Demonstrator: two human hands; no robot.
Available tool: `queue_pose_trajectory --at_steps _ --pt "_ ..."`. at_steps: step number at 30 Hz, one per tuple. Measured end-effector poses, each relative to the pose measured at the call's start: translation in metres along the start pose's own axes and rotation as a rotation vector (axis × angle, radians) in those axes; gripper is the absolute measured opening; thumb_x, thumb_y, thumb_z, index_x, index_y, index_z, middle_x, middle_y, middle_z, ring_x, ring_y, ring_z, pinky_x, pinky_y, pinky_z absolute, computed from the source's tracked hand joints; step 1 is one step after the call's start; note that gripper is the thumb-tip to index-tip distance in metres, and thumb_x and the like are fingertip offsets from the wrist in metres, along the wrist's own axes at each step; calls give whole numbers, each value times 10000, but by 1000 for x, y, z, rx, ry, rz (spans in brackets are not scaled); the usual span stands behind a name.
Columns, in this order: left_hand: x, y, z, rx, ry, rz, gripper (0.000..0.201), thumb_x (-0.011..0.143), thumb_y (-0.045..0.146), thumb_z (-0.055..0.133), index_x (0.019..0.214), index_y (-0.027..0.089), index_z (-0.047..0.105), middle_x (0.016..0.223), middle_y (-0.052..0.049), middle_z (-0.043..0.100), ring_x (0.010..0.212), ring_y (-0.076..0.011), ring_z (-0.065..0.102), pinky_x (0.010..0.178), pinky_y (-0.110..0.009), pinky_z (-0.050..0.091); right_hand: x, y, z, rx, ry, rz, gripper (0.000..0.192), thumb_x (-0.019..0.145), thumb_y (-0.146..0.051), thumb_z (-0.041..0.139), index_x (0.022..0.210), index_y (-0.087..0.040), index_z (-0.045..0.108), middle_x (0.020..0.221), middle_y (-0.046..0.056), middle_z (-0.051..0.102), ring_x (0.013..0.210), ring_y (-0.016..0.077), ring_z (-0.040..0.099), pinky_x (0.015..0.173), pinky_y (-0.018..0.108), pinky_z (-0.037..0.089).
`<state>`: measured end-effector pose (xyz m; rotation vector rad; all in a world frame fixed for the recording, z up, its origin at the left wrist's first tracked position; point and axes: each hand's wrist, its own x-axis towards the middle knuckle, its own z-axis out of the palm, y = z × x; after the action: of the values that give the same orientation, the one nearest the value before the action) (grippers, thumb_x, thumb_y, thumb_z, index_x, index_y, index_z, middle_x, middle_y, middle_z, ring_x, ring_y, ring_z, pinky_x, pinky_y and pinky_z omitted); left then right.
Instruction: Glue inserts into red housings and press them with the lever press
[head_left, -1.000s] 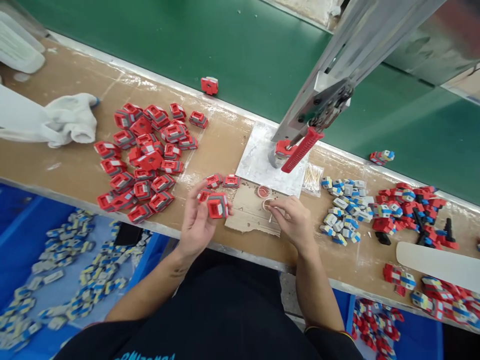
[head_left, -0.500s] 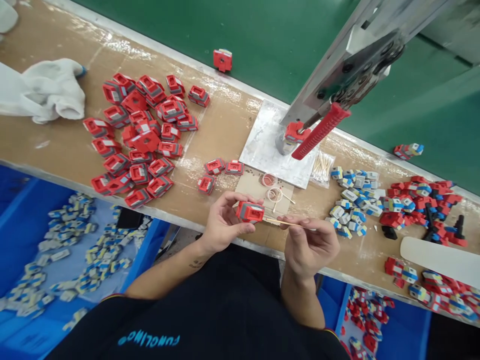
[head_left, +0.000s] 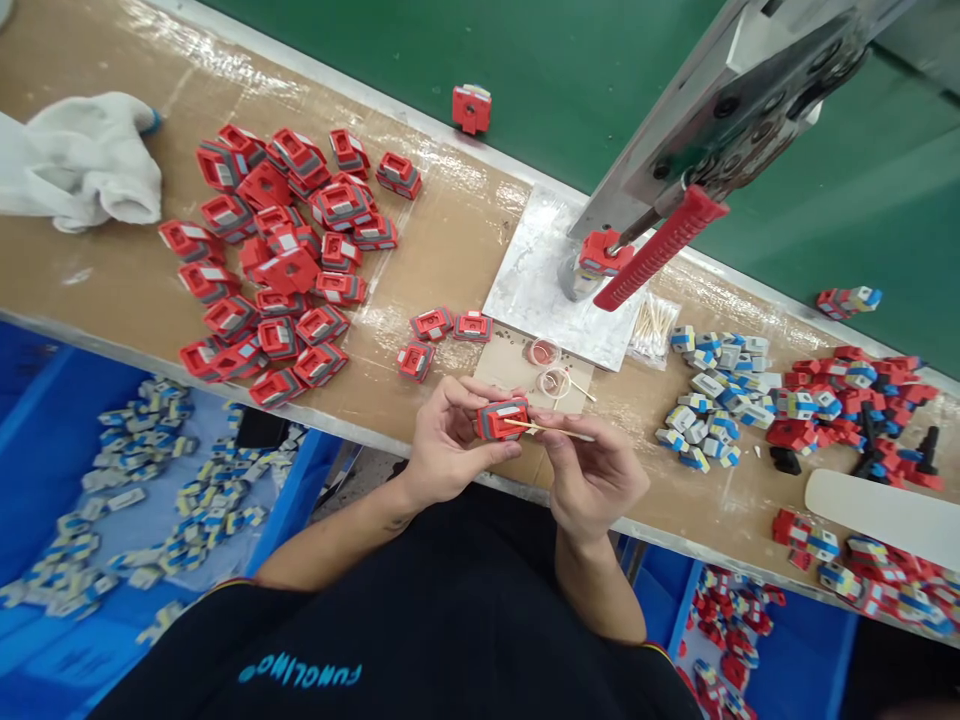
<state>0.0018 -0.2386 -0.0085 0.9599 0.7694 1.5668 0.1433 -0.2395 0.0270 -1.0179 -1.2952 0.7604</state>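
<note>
The left hand (head_left: 442,450) grips a red and grey part (head_left: 501,419) above the desk's (head_left: 450,250) near edge. The right hand (head_left: 592,470) pinches a thin wooden stick (head_left: 547,430) whose tip touches that part. Just beyond them, two small clear cups (head_left: 550,368) sit on a cardboard scrap (head_left: 517,375); one holds something reddish. Below the desk at left, a blue bin (head_left: 45,450) holds many blue, white and yellow pieces (head_left: 150,490). Another blue bin (head_left: 817,660) at lower right holds red pieces (head_left: 731,640).
</note>
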Motion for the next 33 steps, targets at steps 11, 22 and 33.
queue_pose_trajectory --at_steps 11,22,33 --pt "-1 0 2 23 19 9 428 770 153 948 1019 203 603 1123 -44 783 1148 -277 799 926 -325 690 -5 4 -2 -140 3 -30 261 939 -96 746 1137 -266 748 967 20 860 888 214 854 775 317 733" --pt "3 3 -8 101 79 -83 478 724 251 986 972 203 581 1038 -45 781 1048 -285 826 845 -324 691 37 16 -48 -396 88 -175 172 921 -141 768 1043 -260 784 806 -11 788 646 143 728 573 263 592" --pt "5 4 -11 195 26 -30 353 755 228 957 1025 205 730 1006 -47 769 1045 -266 824 859 -298 680 48 28 -50 -492 -228 -170 145 941 -132 739 984 -264 782 856 7 817 700 159 717 624 293 562"
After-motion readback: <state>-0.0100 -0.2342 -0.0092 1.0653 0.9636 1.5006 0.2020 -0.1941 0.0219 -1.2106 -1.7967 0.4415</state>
